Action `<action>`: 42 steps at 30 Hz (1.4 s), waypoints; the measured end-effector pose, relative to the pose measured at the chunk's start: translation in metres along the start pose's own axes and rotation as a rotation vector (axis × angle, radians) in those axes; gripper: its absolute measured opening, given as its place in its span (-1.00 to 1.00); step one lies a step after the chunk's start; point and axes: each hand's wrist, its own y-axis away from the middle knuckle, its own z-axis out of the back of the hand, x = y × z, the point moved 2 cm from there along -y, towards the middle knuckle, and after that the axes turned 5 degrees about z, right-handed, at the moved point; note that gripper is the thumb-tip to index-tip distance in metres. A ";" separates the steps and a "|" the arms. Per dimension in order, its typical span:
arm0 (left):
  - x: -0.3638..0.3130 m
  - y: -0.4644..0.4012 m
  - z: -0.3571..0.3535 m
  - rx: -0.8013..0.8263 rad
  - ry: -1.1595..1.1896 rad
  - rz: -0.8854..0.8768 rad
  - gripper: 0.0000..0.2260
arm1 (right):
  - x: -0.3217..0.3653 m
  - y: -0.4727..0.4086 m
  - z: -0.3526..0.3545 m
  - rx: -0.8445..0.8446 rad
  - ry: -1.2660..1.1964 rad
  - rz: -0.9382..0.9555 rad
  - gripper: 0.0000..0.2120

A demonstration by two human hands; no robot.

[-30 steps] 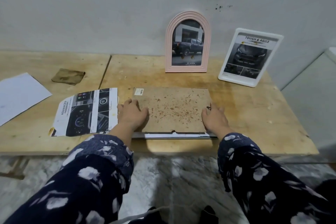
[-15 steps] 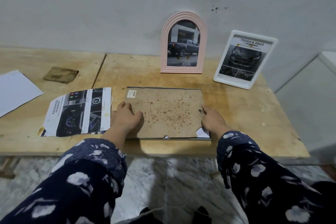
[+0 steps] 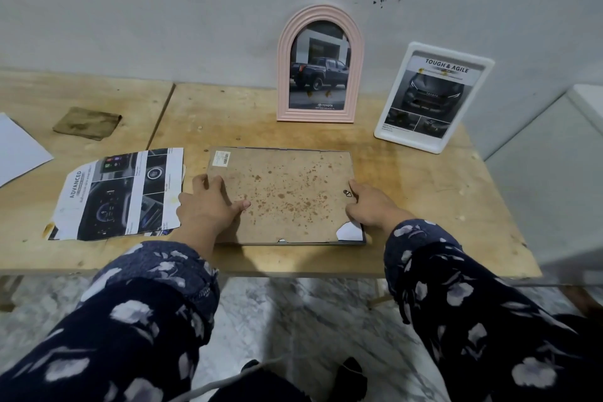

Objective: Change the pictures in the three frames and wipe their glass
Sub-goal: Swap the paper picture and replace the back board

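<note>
Hands point(image 3: 208, 206) point(image 3: 372, 207) at frame point(image 3: 287, 196) side edges

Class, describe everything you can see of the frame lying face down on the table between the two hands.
The rectangular face-down frame lies flat near the front edge of the wooden table. Its brown fibreboard backing is speckled with darker spots, carries a small white label in the far left corner and a small metal hanger near the right edge. A thin dark rim shows along the front, and white paper peeks out at the chipped near right corner. The left hand rests on its left side; the right hand touches its right edge.
</note>
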 end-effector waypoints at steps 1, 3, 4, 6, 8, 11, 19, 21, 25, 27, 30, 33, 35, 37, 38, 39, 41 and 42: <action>-0.001 0.000 0.000 0.001 -0.003 0.009 -0.35 | 0.000 0.000 0.000 0.007 0.002 0.007 -0.30; -0.002 0.000 0.001 0.002 -0.002 0.027 -0.37 | 0.000 -0.001 0.002 0.029 -0.015 0.011 -0.24; -0.001 0.000 0.000 0.002 -0.003 0.032 -0.37 | 0.000 -0.001 0.004 0.046 -0.034 0.007 -0.22; -0.001 -0.001 -0.001 0.002 -0.003 0.035 -0.37 | -0.001 -0.002 0.006 0.096 -0.062 -0.006 -0.18; 0.000 -0.002 -0.002 0.003 0.002 0.035 -0.36 | -0.002 -0.002 0.006 0.159 -0.043 -0.020 -0.15; 0.000 -0.004 -0.003 0.012 0.000 0.048 -0.34 | -0.003 -0.005 0.006 0.215 0.000 -0.030 -0.12; -0.004 -0.001 -0.004 -0.020 0.001 0.058 -0.32 | -0.004 -0.007 0.001 0.183 0.012 -0.032 -0.12; -0.005 0.001 -0.004 -0.026 0.004 0.059 -0.33 | -0.003 -0.005 -0.001 0.104 -0.007 -0.027 -0.15; -0.005 0.003 -0.005 -0.035 0.014 0.058 -0.37 | 0.002 0.001 -0.002 0.034 0.003 0.006 -0.12; -0.005 0.002 -0.005 -0.035 0.018 0.058 -0.38 | 0.004 0.007 -0.005 0.134 -0.039 -0.035 0.03; -0.005 0.001 -0.006 -0.046 0.022 0.051 -0.38 | 0.009 0.010 -0.007 0.155 0.019 -0.022 0.15; -0.004 0.001 -0.008 -0.050 0.017 0.049 -0.38 | 0.007 0.008 -0.011 0.121 0.075 -0.011 0.17; -0.004 0.001 -0.008 -0.057 0.024 0.050 -0.38 | 0.006 0.008 -0.014 0.105 0.104 -0.007 0.18; -0.005 0.001 -0.007 -0.060 0.029 0.054 -0.38 | 0.007 0.008 -0.015 0.093 0.139 -0.007 0.19; -0.005 0.002 -0.006 -0.057 0.029 0.055 -0.39 | 0.008 0.009 -0.016 0.095 0.157 -0.013 0.19; -0.005 0.003 -0.006 -0.053 0.030 0.054 -0.39 | 0.009 0.010 -0.017 0.098 0.176 -0.021 0.19; -0.005 0.005 -0.005 -0.041 0.041 0.041 -0.38 | 0.010 0.016 -0.016 0.092 0.223 -0.045 0.15; -0.003 0.005 -0.006 -0.032 0.051 0.028 -0.37 | 0.012 0.019 -0.015 0.079 0.258 -0.057 0.12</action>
